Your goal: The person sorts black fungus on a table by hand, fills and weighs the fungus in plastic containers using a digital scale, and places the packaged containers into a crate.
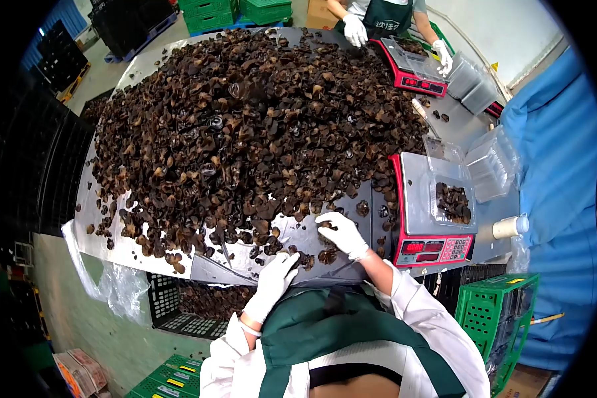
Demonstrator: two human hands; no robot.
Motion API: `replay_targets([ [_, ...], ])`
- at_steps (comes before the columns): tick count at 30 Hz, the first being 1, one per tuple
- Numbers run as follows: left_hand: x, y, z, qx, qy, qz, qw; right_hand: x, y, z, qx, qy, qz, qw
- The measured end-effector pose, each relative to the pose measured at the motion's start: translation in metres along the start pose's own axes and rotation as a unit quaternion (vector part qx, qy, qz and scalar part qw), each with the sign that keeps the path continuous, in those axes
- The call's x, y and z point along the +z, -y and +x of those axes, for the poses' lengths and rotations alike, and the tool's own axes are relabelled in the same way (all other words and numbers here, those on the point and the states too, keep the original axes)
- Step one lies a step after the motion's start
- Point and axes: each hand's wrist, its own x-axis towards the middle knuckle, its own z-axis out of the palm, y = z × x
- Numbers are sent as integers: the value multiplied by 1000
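A large heap of dark brown mushroom pieces [245,126] covers much of the metal table [225,270]. Near the table's front edge, my left hand [274,282], in a white glove, has its fingers curled at a few dark pieces; what lies between the fingertips is too small to make out. My right hand [343,236], also gloved, is a little further right, thumb and fingers curved around a small dark piece. To its right, a red scale [434,229] carries an open clear plastic box [437,202] partly filled with pieces.
Clear boxes [492,164] and a white roll [511,227] sit right of the scale. A co-worker's gloved hands [355,30] are by a second red scale [422,84] at the back right. Green crates [494,312] and a black crate [162,302] stand below the table.
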Motion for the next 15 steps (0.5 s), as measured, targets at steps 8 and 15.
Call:
replay_targets([
  [8,0,6,14,-94,-42,-204,974,-21,-19,-14,249,0,590,768],
  [15,-20,13,7,-248,-1,-777,579,-34,-23,-16,159,35,747,645],
])
